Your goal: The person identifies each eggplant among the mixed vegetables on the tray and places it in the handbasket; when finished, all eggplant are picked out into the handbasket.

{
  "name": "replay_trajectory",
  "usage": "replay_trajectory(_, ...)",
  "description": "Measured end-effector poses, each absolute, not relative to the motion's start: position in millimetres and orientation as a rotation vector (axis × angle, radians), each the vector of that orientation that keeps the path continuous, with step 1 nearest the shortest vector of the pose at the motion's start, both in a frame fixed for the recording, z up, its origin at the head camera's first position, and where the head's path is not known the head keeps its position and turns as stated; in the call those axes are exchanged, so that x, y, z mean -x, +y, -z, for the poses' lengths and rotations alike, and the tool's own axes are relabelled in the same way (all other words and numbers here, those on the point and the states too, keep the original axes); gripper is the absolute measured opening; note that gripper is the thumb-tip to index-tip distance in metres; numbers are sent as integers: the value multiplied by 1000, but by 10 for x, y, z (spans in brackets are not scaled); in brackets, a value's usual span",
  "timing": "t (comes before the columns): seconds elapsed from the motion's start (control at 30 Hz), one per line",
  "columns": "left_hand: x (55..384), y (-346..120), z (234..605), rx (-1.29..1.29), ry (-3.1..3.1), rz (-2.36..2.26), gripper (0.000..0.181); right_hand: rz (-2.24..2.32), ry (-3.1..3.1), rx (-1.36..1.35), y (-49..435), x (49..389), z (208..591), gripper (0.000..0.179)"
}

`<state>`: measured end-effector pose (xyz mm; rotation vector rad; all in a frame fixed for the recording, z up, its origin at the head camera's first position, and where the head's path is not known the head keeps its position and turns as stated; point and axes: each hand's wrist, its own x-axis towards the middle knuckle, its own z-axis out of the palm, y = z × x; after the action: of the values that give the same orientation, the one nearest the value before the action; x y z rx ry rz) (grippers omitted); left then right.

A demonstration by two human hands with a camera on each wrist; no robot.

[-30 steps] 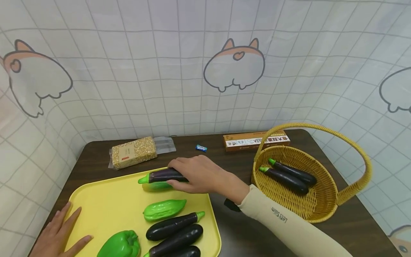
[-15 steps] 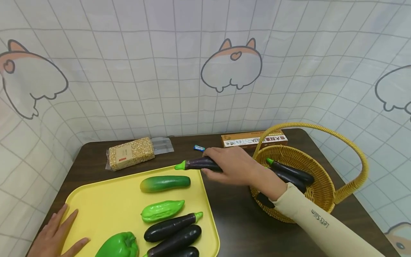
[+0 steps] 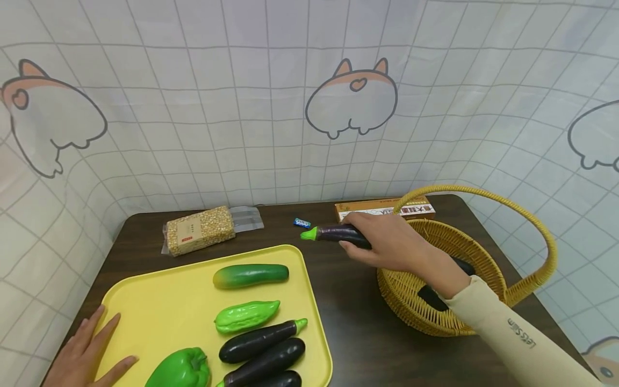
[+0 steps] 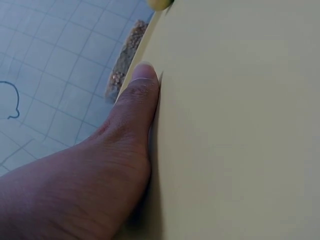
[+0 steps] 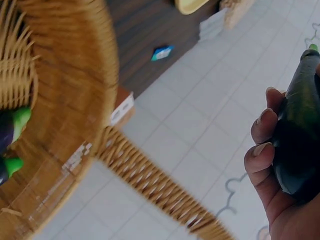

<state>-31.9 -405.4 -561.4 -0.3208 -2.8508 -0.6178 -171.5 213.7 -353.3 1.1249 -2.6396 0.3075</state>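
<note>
My right hand (image 3: 394, 242) grips a dark purple eggplant (image 3: 338, 233) with a bright green stem end pointing left. In the head view this hand overlaps the left rim of the yellow wicker basket (image 3: 403, 309). The right wrist view shows fingers curled round the eggplant (image 5: 299, 130), and two more eggplants (image 5: 6, 131) inside the basket; my forearm mostly hides those in the head view. My left hand (image 3: 84, 355) lies at the left edge of the yellow tray (image 3: 159, 306), fingers spread and straight. On the tray several eggplants (image 3: 258, 341) lie side by side.
The tray also bears a green zucchini (image 3: 250, 275), a light green bumpy gourd (image 3: 246, 317) and a green bell pepper (image 3: 176, 370). Behind it are a bag of yellow grains (image 3: 200, 231) and a small blue packet (image 3: 302, 222). A long box (image 3: 358, 207) stands behind the basket, whose tall handle (image 3: 483, 191) arches up.
My right hand has carried the eggplant rightward from above the zucchini, off the tray and over to the basket's left side. The left hand stays at the tray's edge.
</note>
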Motion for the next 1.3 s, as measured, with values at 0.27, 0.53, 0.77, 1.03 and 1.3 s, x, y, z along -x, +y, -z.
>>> replay_trajectory(0.27,323,-4053,5617,334,-2835,615,103,-295,-2745,-951,2516,1706,3580,34)
replay_trajectory(0.53,330,-4055,5621,358,-2822,617,103,-287,-2795,-824,2891,1598,3719,27)
replay_trajectory(0.77,327,-4057,5605,330,-2844,623,102,-285,-2789,-771,3098,1497,3797,28)
replay_trajectory(1.03,346,-4066,5597,380,-2799,610,102,-265,-2832,-706,3318,1449,3894,23)
replay_trajectory(1.3,335,-4059,5624,376,-2808,628,102,-251,-2940,-638,3428,1422,3928,28)
